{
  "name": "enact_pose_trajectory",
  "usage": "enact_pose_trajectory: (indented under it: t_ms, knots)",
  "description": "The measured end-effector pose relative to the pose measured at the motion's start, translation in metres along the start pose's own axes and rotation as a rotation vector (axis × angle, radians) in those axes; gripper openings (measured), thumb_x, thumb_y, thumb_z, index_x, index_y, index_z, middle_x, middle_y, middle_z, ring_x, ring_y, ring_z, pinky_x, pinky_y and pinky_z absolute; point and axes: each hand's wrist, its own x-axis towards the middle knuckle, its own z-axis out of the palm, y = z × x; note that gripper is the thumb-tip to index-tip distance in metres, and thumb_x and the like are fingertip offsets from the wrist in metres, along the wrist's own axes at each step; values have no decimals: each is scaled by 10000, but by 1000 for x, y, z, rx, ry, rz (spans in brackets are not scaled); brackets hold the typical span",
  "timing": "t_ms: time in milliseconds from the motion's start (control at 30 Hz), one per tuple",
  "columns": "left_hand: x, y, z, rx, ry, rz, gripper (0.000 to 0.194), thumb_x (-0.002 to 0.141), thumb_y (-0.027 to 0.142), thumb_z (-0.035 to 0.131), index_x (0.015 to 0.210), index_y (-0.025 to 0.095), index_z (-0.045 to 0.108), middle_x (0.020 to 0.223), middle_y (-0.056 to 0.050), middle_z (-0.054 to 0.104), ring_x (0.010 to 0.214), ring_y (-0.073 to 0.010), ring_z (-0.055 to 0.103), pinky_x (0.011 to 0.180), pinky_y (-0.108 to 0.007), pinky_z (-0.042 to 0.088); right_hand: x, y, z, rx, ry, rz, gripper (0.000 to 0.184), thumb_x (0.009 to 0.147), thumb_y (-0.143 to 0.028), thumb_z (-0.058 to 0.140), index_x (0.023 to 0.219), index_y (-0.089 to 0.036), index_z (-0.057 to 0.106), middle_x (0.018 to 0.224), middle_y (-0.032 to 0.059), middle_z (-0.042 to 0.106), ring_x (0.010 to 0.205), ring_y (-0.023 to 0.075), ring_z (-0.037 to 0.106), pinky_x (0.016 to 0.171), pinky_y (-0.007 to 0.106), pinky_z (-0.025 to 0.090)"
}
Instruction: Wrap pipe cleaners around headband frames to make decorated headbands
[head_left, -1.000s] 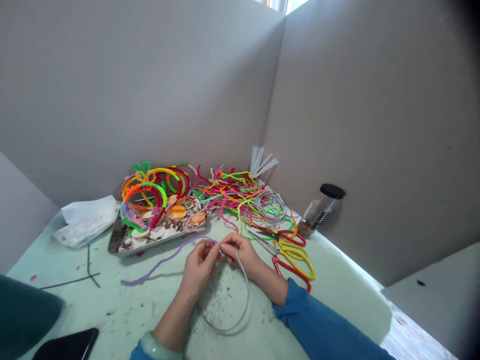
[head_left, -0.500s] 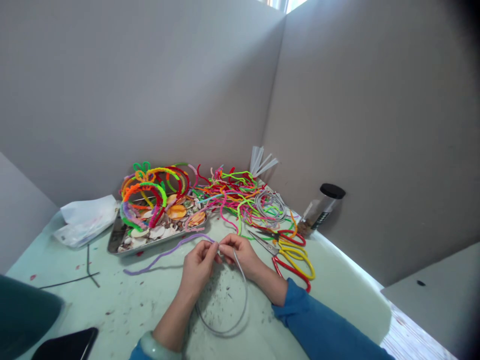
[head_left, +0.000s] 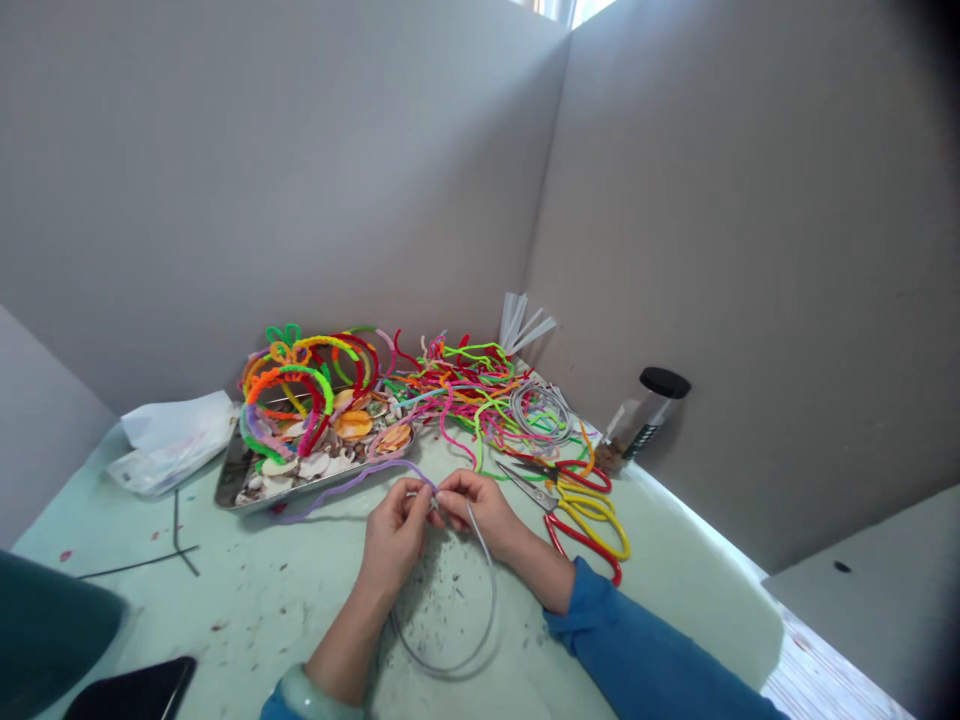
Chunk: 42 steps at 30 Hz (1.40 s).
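Observation:
My left hand (head_left: 399, 522) and my right hand (head_left: 474, 510) meet over the table, thumbs and fingertips pinched close together. Between them they grip a grey wire (head_left: 491, 600), bent into a loop that hangs toward me. A purple pipe cleaner (head_left: 352, 480) comes out of the pinch and trails left, in front of the tray. Where the pipe cleaner meets the wire, my fingertips hide it. Just right of my right hand lie scissors with yellow handles (head_left: 596, 512) and scissors with red handles (head_left: 585, 548).
Behind my hands stands a metal tray (head_left: 281, 497) of shells with colourful fuzzy hoops (head_left: 330, 395). Beside it are a heap of pipe cleaners (head_left: 457, 375) and a coil of grey wire (head_left: 541, 412). A black-lidded jar (head_left: 646, 420) leans at right. Front left: a phone (head_left: 135, 690).
The purple pipe cleaner's free end has shifted right and up, toward the tray, and its arc is higher near my fingers. My hands have barely moved.

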Motion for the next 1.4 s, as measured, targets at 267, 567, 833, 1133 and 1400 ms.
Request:
enact_pose_trajectory:
  t_ms: [267, 567, 833, 1133, 1400]
  knots:
    - [0, 2, 0, 39, 16, 8, 284, 810, 455, 500, 757, 177, 484, 499, 42, 563, 317, -60, 378, 335, -170, 268, -1, -3, 2, -29, 9, -11, 203, 709, -340, 641, 719, -148, 576, 543, -25, 573, 416, 57, 390, 406, 182, 286]
    - [0, 5, 0, 22, 10, -8, 278, 801, 451, 515, 779, 174, 502, 487, 47, 554, 331, -61, 382, 349, -167, 272, -1, -1, 1, -30, 8, -17, 207, 711, -339, 642, 718, -140, 587, 528, -26, 558, 419, 60, 394, 410, 185, 289]
    - [0, 8, 1, 5, -3, -4, 271, 800, 447, 518, 750, 182, 495, 494, 41, 566, 339, -69, 413, 362, -172, 279, -1, -2, 2, -29, 17, -19, 180, 703, -312, 645, 690, -143, 584, 502, -32, 543, 422, 63, 387, 414, 186, 284]
    - [2, 4, 0, -36, 10, -12, 278, 761, 448, 563, 745, 181, 488, 524, 52, 540, 325, -60, 384, 334, -176, 272, -2, -4, 2, -64, 25, -30, 186, 701, -318, 648, 701, -137, 604, 566, -19, 568, 427, 57, 393, 408, 185, 290]
    - [4, -1, 1, -36, 29, -12, 253, 771, 417, 558, 734, 192, 449, 484, 69, 512, 334, -65, 389, 356, -176, 285, 0, 4, 1, -69, 10, -31, 199, 712, -330, 648, 690, -140, 593, 518, -37, 540, 405, 51, 367, 398, 184, 272]
